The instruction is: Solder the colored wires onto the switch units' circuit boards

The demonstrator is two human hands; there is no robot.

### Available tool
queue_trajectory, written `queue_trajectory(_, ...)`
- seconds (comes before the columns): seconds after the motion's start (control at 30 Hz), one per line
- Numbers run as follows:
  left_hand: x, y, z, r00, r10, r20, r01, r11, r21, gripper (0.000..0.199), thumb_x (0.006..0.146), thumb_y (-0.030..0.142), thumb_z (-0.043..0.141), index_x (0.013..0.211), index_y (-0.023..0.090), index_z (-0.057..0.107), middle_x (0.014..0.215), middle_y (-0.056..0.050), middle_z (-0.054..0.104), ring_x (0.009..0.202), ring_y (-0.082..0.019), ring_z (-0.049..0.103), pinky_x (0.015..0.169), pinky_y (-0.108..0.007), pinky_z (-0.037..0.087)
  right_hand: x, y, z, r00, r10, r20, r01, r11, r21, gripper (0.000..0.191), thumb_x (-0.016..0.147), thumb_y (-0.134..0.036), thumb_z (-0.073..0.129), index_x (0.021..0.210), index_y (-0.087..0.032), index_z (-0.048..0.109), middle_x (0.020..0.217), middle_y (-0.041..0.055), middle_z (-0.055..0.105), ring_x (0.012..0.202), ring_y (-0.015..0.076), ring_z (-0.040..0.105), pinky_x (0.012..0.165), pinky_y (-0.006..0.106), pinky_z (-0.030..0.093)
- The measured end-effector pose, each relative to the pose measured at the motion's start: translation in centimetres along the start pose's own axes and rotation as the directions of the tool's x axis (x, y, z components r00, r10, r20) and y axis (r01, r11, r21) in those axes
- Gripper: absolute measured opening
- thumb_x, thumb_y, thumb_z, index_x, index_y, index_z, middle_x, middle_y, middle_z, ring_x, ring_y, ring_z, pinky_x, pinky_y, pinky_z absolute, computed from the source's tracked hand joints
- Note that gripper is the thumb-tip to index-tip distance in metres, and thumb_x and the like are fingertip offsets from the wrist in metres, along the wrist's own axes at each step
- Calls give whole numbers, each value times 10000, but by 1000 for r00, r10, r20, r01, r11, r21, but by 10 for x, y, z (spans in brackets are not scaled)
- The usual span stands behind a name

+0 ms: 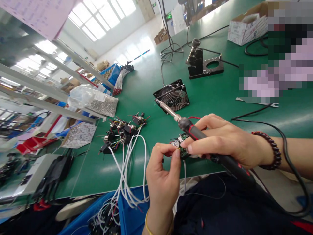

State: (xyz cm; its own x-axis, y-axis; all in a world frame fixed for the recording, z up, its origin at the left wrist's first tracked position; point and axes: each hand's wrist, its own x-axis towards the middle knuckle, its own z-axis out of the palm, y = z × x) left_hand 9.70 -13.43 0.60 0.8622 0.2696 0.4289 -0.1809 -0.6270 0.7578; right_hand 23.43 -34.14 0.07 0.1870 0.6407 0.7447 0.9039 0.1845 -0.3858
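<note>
Tapered soldering iron, green circuit board

Nothing legible — pink sheet blurred.

Workshop: the factory kind — electronics work
Tabletop: long, green — soldering iron, black fan, cluster of wired parts
Surroundings: blue bin of small pieces, large windows
</note>
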Motion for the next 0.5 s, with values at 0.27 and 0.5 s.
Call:
queue_trajectory(0.27, 23, 5, -4, 989, 94, 113, -111, 982, 155, 189, 1002, 69, 659, 917, 237, 679, 801, 48, 629, 733, -119, 598, 698, -224, 494, 8, -6, -20, 838, 288, -464, -273, 957, 101, 238, 1091, -364, 748, 1316, -430, 791, 1097, -17, 859, 934, 251, 813, 970, 439, 672)
queue_trajectory(0.5, 30, 2, -11, 979, 45, 196, -78, 984, 163, 181, 1037, 102, 669, 924, 240, 701, 805, 50, 644, 736, -114, 630, 704, -217, 504, 9, 4, -31, 791, 153, -592, -195, 981, -7, 300, 1014, -390, 842, 1308, -334, 853, 1231, 28, 871, 949, 251, 835, 935, 413, 694)
